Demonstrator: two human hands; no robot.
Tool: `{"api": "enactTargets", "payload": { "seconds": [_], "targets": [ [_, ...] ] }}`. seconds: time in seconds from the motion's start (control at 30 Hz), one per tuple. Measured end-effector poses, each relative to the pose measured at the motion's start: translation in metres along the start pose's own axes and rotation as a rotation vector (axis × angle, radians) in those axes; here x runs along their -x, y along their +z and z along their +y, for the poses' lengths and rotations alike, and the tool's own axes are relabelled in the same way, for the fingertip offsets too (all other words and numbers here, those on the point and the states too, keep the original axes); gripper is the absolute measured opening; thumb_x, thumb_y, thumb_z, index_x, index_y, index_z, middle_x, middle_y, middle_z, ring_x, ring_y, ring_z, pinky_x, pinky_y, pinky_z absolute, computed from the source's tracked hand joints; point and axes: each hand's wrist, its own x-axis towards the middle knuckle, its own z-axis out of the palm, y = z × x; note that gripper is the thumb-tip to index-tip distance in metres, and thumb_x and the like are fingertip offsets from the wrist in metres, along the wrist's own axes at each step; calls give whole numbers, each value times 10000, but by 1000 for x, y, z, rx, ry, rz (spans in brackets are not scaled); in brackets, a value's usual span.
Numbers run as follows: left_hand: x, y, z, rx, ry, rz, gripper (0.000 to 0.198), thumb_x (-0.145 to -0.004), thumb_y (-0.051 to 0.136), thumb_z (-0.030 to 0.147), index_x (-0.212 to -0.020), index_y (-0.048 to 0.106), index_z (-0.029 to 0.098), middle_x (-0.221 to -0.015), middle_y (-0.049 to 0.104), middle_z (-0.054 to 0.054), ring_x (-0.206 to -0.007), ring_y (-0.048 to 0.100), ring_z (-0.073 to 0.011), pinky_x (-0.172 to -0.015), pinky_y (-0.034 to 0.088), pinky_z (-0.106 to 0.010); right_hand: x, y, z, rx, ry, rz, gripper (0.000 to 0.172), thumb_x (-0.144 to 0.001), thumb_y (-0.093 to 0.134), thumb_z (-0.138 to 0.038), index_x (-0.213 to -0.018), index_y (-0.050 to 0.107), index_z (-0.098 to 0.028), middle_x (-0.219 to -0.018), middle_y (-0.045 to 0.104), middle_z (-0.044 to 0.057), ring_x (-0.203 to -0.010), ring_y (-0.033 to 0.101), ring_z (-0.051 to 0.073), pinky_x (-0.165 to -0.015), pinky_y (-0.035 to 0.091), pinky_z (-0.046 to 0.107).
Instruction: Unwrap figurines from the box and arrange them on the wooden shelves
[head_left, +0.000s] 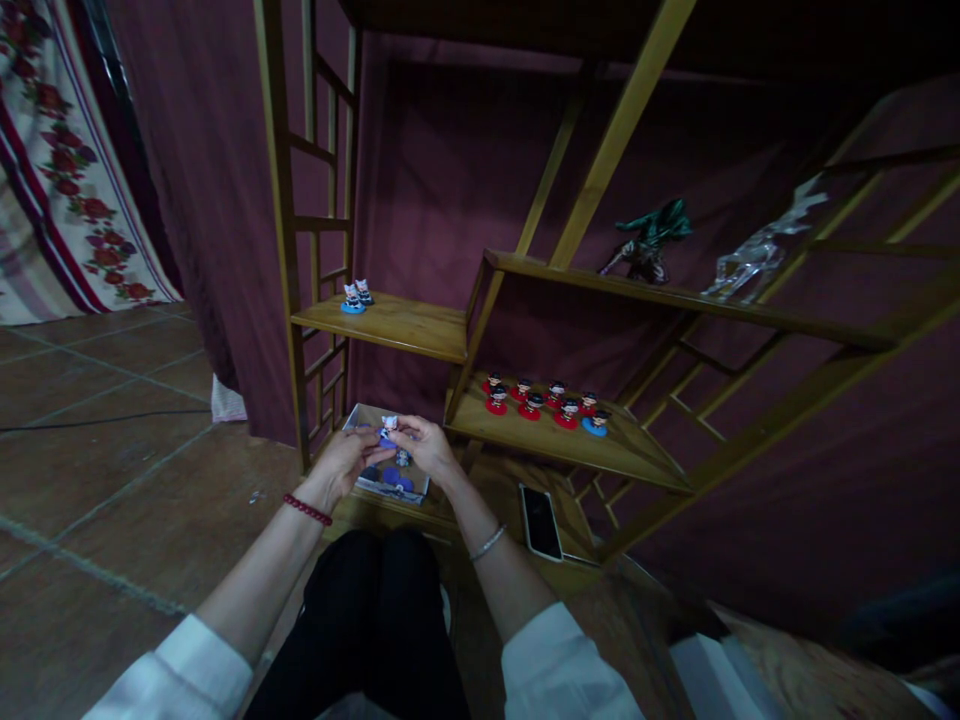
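Between my two hands, over a shallow open box (411, 494), is a small figurine (388, 424) with a white head and a purple base. My left hand (346, 458) grips it from the left, fingers closed at its base. From the other side my right hand (424, 446) pinches it between thumb and fingers. Inside the box lie purple round bases (395, 477) and another small figurine (403, 457). My hands cover part of the box. Two white-headed figurines (355, 295) stand on a blue base on the shelf (412, 322) above.
Several dark-haired figurines (531, 404) on red bases, one on blue, fill the right shelf (480, 425). A phone (541, 522) lies on the lowest board. Higher up stand a green-caped figure (651, 240) and a clear figure (761, 245). Wooden posts (279, 230) frame the shelves.
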Motion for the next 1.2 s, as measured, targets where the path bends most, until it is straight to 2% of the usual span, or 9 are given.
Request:
{"api": "enactTargets", "payload": {
  "seconds": [0.23,0.4,0.53,0.67,0.9,1.2],
  "targets": [
    [-2,-3,-1,-8,16,3,179,-709,506,-83,-636,609,44,-612,656,-89,-551,639,-142,-643,562,-278,0,-1,8,28,3,11,249,-657,673,-332,-857,692,-185,-839,659,32,-780,599,160,-737,481,297],
    [-4,-1,1,-32,19,-2,199,-715,492,-82,-611,612,39,-601,651,-93,-569,644,-151,-657,566,-293,0,-6,-4,99,-44,3,228,-680,656,-339,-841,701,-183,-814,646,26,-778,584,159,-741,464,294],
    [-3,1,2,-38,18,-7,206,-711,477,-88,-616,617,30,-599,648,-94,-573,645,-161,-627,568,-287,0,-12,-15,150,-40,-60,241,-686,653,-324,-867,698,-170,-800,638,24,-759,577,155,-746,452,299],
    [-3,3,1,-56,3,23,208,-696,479,-94,-598,603,43,-578,642,-93,-570,646,-169,-618,568,-288,0,-15,-14,147,-41,-85,239,-697,646,-320,-879,693,-172,-822,649,26,-780,584,157,-775,448,305],
    [-4,7,6,-61,62,-13,151,-706,516,-51,-644,623,35,-620,661,-102,-579,645,-152,-615,561,-257,-9,-11,-8,86,-20,-53,277,-681,653,-319,-911,676,-166,-852,669,28,-782,596,151,-769,470,297],
    [-3,3,17,-68,68,-60,134,-717,524,-26,-688,639,36,-657,674,-112,-607,653,-162,-644,562,-273,-11,-3,-20,82,-10,18,262,-695,650,-310,-914,680,-169,-906,662,51,-798,622,158,-780,494,307]
  ]
}}
